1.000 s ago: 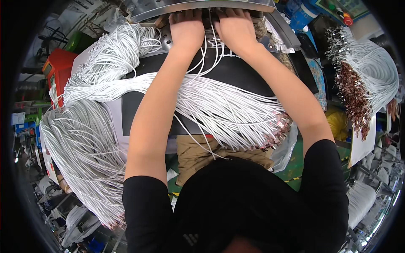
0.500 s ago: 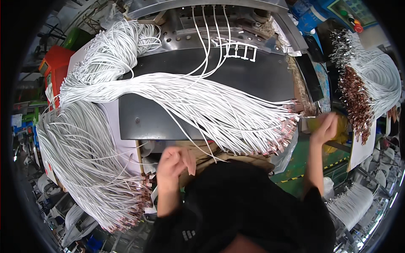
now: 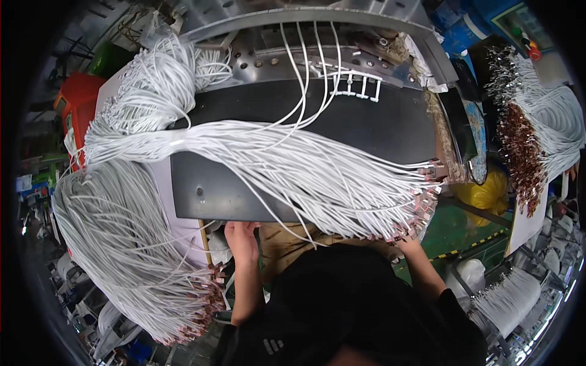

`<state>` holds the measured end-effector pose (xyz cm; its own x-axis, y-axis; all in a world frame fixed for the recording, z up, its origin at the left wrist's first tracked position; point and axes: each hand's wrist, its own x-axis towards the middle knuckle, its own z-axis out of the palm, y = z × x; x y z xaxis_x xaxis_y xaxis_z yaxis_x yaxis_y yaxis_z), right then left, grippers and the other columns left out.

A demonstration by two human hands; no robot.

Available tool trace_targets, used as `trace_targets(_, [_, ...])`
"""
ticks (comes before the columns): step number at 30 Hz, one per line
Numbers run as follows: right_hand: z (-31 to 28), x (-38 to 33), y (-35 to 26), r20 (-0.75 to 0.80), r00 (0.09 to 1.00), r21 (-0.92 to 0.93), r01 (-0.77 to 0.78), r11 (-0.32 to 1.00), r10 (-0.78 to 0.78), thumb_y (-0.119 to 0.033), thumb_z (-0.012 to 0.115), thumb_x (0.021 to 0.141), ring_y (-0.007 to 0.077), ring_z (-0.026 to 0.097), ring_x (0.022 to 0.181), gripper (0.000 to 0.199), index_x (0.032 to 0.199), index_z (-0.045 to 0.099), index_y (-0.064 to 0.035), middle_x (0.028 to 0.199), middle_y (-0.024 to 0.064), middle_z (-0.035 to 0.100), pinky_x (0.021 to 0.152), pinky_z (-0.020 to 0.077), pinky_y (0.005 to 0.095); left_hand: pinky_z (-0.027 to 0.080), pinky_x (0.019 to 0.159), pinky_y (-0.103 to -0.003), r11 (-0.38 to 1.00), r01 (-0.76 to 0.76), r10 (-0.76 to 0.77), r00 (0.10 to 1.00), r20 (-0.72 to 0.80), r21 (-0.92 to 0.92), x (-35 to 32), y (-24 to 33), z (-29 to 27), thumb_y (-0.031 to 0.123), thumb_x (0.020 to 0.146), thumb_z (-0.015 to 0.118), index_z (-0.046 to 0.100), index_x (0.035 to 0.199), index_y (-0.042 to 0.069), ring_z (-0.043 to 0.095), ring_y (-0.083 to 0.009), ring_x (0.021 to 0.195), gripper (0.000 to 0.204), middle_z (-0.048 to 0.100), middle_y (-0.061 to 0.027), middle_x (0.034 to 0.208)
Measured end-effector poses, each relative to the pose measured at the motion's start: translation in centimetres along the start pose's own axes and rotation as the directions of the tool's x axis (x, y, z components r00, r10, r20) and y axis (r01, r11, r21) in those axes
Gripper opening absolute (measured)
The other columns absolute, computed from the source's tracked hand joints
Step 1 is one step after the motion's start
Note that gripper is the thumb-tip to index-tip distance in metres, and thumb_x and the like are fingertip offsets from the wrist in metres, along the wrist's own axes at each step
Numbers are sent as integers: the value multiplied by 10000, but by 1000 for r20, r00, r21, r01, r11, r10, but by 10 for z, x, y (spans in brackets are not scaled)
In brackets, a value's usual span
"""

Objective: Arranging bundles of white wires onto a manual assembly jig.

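A large bundle of white cables (image 3: 293,158) lies across the black work surface (image 3: 244,204), its copper-coloured ends (image 3: 421,213) fanned out at the right. My left hand (image 3: 243,240) is at the front edge of the surface, left of the bundle's loose strands. Its fingertips are partly hidden by that edge, so its grip does not show. Beneath the copper-coloured ends is my right hand (image 3: 410,245), its fingers mostly covered by them. Whether it touches or holds any cable cannot be made out. Several cables (image 3: 303,79) run from the metal machine down onto the bundle.
A metal machine (image 3: 305,18) spans the far side, with a white ladder-shaped plastic piece (image 3: 360,86) before it. More cable bundles lie at far left (image 3: 162,85), near left (image 3: 116,244) and far right (image 3: 543,122). A yellow bag (image 3: 482,188) sits right of the surface.
My right hand has come down and left, from beside the cable ends to beneath them. My left hand has gone from a curled pose to the surface's front edge. The view has shifted slightly.
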<state>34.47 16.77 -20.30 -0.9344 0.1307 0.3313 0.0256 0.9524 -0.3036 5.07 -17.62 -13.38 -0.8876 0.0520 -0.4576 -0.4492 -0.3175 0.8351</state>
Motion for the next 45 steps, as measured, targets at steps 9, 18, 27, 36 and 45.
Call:
trace_targets(9, [32,-28,12,202,919,375,-392,840,339,-270,765,823,384,407,1352,714,1426,465,-34,1500,184,405,1169,232,521,546,675,-315,999,14,-13,1000,-22,36,-4,-7,-26,208,1012,580,596,975,28,675,-181,831,184,684,-78,956])
trace_targets(18, [-8,32,-10,269,860,455,-510,729,434,-294,726,854,375,420,1350,613,1380,534,-46,1456,200,467,1153,284,474,513,612,-280,995,-28,31,999,-31,92,-1,-17,-6,298,1048,509,606,900,27,652,-166,735,324,689,-91,824])
trace_targets(27, [-190,158,57,550,781,749,-618,238,296,-290,574,988,190,713,789,372,907,726,40,943,158,735,610,531,269,466,651,-280,587,-707,504,700,506,395,-61,50,66,137,1016,409,655,778,-19,626,-173,697,377,675,-112,715])
trace_targets(36, [-82,360,4,-42,965,223,260,939,-257,-201,594,947,355,628,981,237,1021,727,-20,1098,128,687,864,490,410,496,894,-409,-125,-963,158,217,963,237,17,91,222,233,916,657,650,1073,23,592,-346,1069,262,628,-150,1147])
trace_targets(45, [-102,68,32,-452,472,486,-582,652,757,-110,480,998,134,552,688,289,762,546,42,720,62,598,670,458,273,473,637,-431,-345,-804,201,440,875,483,75,129,221,331,942,631,636,704,-12,619,-363,701,417,642,-169,752])
